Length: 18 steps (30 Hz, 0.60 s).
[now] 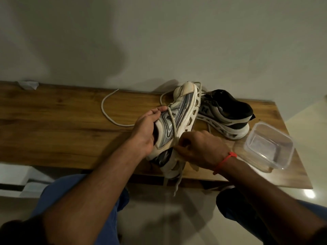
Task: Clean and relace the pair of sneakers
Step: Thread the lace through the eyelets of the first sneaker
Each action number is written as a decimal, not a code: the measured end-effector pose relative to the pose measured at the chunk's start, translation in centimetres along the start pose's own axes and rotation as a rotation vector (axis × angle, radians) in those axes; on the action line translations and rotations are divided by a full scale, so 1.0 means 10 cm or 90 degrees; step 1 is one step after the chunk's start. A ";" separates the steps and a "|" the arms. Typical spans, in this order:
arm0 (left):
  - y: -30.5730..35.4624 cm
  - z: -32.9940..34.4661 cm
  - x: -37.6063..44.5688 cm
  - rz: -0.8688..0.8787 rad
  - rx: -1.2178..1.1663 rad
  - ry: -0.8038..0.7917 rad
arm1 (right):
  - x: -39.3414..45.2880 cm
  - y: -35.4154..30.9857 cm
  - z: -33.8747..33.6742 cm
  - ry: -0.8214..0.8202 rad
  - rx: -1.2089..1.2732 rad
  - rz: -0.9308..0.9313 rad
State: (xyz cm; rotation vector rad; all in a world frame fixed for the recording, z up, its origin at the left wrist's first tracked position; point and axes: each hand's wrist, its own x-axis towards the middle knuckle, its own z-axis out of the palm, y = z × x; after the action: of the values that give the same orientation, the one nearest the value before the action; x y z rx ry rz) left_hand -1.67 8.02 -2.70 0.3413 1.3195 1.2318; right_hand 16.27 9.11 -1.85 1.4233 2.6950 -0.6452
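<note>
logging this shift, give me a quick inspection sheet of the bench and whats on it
surface: wooden bench against a pale wall, grain bare on its left part
job's things: white sneaker tipped on its side in the hands; dark sneaker resting on the bench behind it; loose lace curled on the bench
clutter: clear tub at the right end; crumpled paper at the back left
grippers: left hand grips the white sneaker; right hand pinches its lace
cables: nothing seen
surroundings: pale floor; blue trousers
</note>
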 end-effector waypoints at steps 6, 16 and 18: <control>0.02 0.02 -0.05 -0.044 0.014 -0.056 | 0.12 -0.08 -0.39 -0.099 1.143 0.161; 0.01 0.04 -0.02 -0.031 0.011 -0.043 | 0.11 0.11 -0.34 0.178 1.019 0.202; 0.01 0.05 -0.02 -0.023 0.011 -0.041 | 0.09 0.10 -0.35 0.148 0.720 0.194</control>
State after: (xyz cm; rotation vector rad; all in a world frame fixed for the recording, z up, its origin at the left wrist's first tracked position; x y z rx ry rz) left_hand -1.29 8.13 -2.41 0.3639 1.2766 1.1705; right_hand 17.16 11.58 0.78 2.0853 2.1238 -2.2740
